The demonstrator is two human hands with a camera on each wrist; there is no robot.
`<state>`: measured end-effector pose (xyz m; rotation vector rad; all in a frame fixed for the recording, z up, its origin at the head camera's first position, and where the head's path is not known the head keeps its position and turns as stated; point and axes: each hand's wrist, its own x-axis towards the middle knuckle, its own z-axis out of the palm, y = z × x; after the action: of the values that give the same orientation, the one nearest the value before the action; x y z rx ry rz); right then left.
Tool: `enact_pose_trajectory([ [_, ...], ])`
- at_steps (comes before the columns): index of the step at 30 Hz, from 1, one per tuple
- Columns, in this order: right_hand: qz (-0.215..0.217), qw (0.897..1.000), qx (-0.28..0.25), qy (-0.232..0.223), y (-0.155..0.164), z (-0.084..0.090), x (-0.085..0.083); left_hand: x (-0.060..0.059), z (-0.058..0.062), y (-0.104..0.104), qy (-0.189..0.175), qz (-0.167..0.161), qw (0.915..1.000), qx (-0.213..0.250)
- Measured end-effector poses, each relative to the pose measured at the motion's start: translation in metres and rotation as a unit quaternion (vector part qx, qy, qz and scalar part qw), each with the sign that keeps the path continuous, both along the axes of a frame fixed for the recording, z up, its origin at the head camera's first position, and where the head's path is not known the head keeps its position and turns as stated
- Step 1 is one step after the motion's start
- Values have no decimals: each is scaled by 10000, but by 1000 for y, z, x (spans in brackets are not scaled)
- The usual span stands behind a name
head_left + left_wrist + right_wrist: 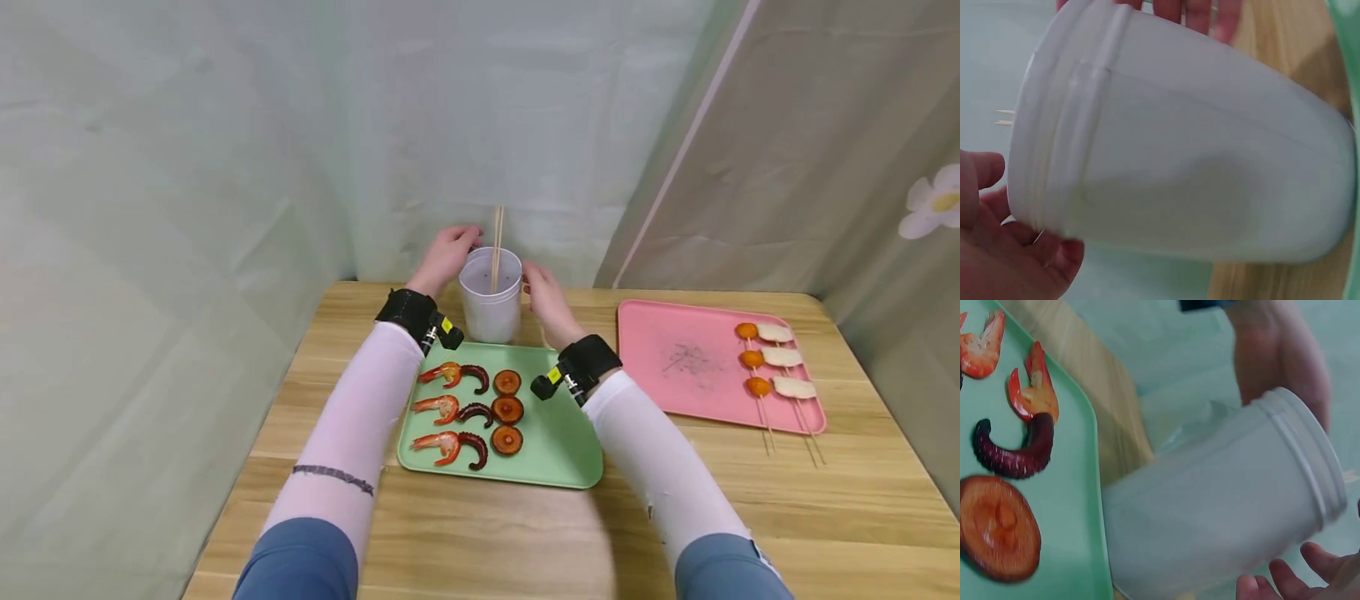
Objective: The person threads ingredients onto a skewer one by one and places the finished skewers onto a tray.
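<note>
A white plastic cup (491,300) stands at the back of the wooden table, with thin wooden skewers (497,237) upright in it. My left hand (448,254) lies against its left side near the rim, fingers loosely spread; the left wrist view shows the palm (1004,250) by the cup (1179,137) and the skewer tips (1005,117). My right hand (543,296) hovers at the cup's right side. Its fingertips (1285,578) stay relaxed, a little off the cup (1222,500).
A green tray (555,433) in front of the cup holds three shrimp (442,375), three dark tentacle pieces (476,377) and three mushroom slices (507,382). A pink tray (690,358) at the right carries three filled skewers (772,360). Curtains close off the back.
</note>
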<state>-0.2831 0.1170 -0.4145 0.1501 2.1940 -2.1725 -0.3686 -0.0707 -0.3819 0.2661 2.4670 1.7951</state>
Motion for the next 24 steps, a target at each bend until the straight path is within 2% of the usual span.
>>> enact_pose_trajectory([
  [5, -77, 9997, 151, 170, -10, -7, -5, -5, 2, 11, -305, -325, 9988, 210],
  [10, -68, 9986, 502, 148, -14, -11, -5, -4, -1, 14, -358, -413, 9982, 232],
  [14, -35, 9980, 608, 171, -14, -10, -3, -5, -6, 13, -205, -516, 9978, 361],
  [18, 8, 9978, 640, 178, -13, -10, -2, -5, -10, 14, 102, -563, 9977, 350],
  [24, 36, 9980, 621, 131, -11, -10, 0, -5, -14, 15, 252, -258, 9991, 213],
])
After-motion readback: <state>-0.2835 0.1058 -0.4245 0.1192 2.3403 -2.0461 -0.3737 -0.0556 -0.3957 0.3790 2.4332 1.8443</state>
